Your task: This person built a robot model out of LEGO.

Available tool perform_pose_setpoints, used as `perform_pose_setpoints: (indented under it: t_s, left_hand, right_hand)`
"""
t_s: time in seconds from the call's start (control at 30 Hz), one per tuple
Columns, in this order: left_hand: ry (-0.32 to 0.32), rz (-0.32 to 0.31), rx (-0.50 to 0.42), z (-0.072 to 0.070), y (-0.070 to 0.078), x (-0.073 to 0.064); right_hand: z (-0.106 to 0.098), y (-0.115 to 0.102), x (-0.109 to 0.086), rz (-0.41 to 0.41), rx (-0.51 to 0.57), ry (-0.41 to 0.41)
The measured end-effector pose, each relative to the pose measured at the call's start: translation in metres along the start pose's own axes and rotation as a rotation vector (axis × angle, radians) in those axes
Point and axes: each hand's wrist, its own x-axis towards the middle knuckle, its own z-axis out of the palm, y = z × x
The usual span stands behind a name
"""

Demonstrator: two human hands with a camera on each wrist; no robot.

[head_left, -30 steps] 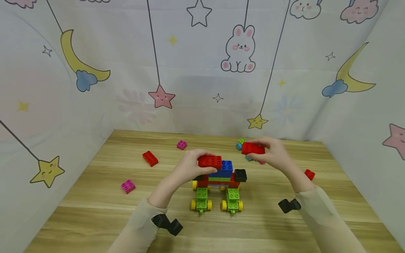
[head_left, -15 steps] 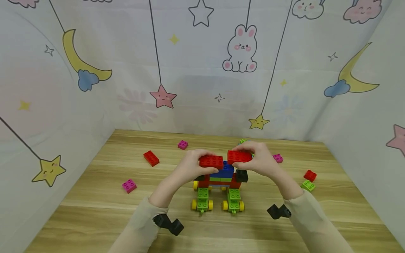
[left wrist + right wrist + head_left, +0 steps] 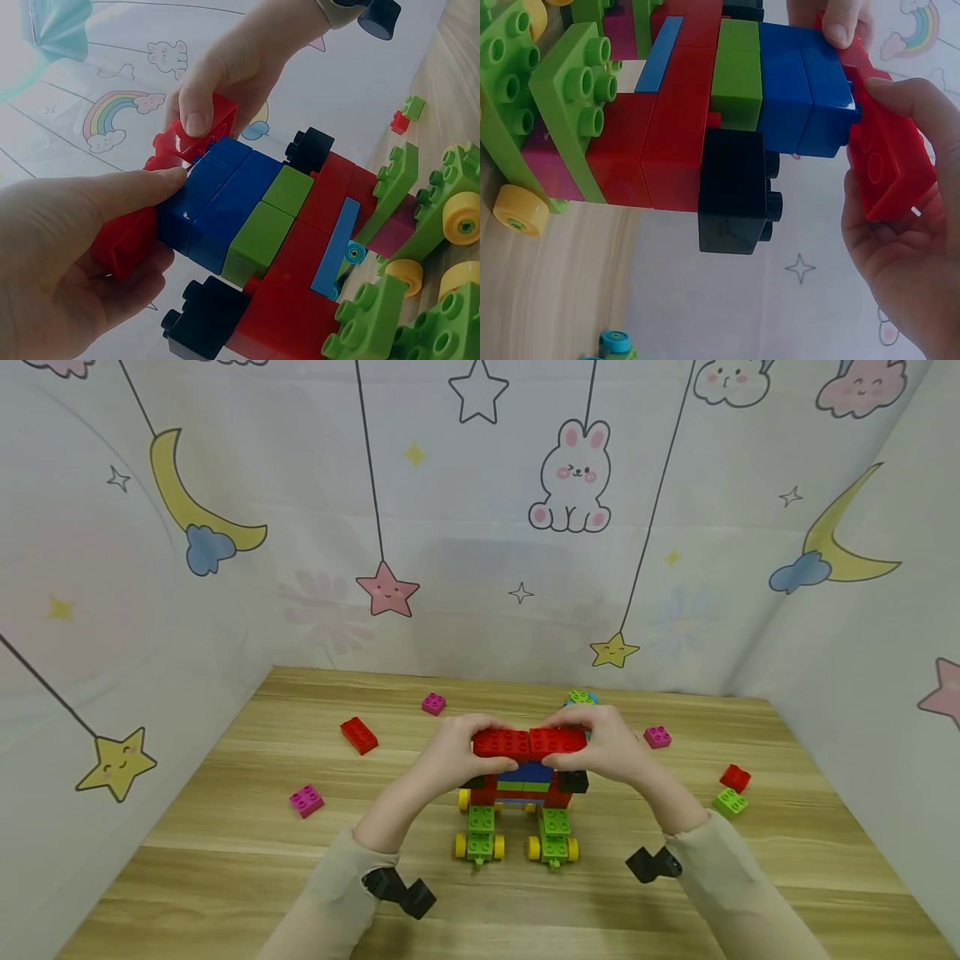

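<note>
A toy block build stands mid-table: wheeled green bases (image 3: 481, 823), red bricks, a green layer (image 3: 259, 238), and blue bricks (image 3: 534, 773) on top, with a black brick (image 3: 574, 781) on either side. My left hand (image 3: 453, 753) grips a red brick (image 3: 500, 744) at the left of the blue top. My right hand (image 3: 613, 748) pinches a second red brick (image 3: 558, 742), end to end with the first. In the right wrist view, this red brick (image 3: 889, 146) sits slightly tilted, and blue studs show in a gap beneath it.
Loose on the table lie a red brick (image 3: 359, 736), pink bricks (image 3: 306, 801) at left and back, and at right a small red brick (image 3: 736, 777) beside a green brick (image 3: 731, 802). A green and blue wheeled piece (image 3: 581, 697) stands partly hidden behind the right hand.
My right hand has carried its red brick leftward and down from the back right onto the blue top, beside the other red brick. The left hand has kept its hold in place.
</note>
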Motion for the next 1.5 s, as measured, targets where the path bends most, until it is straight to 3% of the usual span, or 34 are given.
perform_pose_setpoints:
  t_s: [0.87,1.5]
  left_hand:
    - [-0.006,-0.001,-0.006,-0.0002,0.0017,0.0007]
    - [-0.005,-0.013,0.000,-0.0025,0.0047,-0.0009]
  right_hand:
    - [0.0012,0.0013,0.0017,-0.040,-0.061,-0.012]
    - [-0.0026,-0.0032,0.0057,0.009,-0.070,-0.091]
